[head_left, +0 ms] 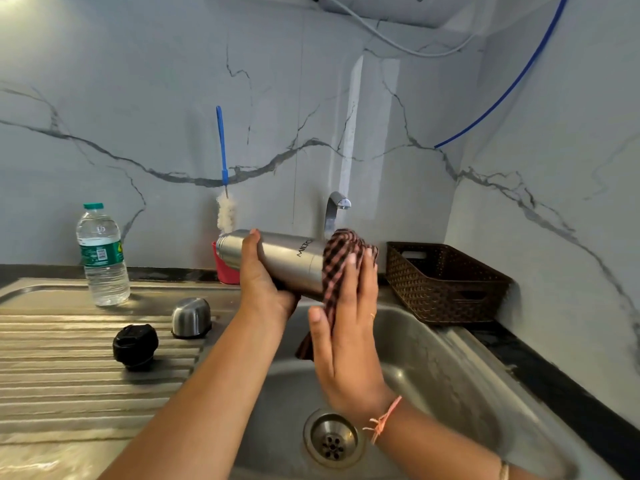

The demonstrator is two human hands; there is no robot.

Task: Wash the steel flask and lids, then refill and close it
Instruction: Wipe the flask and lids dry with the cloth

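My left hand (pixel 258 278) grips the steel flask (pixel 291 261) sideways over the sink (pixel 450 375). My right hand (pixel 346 327) presses a checked cloth (pixel 341 251) flat against its base end. The black lid (pixel 135 345) and steel cap (pixel 191 317) stand on the drainboard (pixel 69 375) near its sink-side edge.

A brown woven basket (pixel 433 292) stands on the dark bench (pixel 554 379) in the corner of the marble wall (pixel 138 81). 1 blue-handled bottle brush (pixel 222 147) stands handle-up in a red cup (pixel 223 270). A blue tube (pixel 502 95) crosses the right side.
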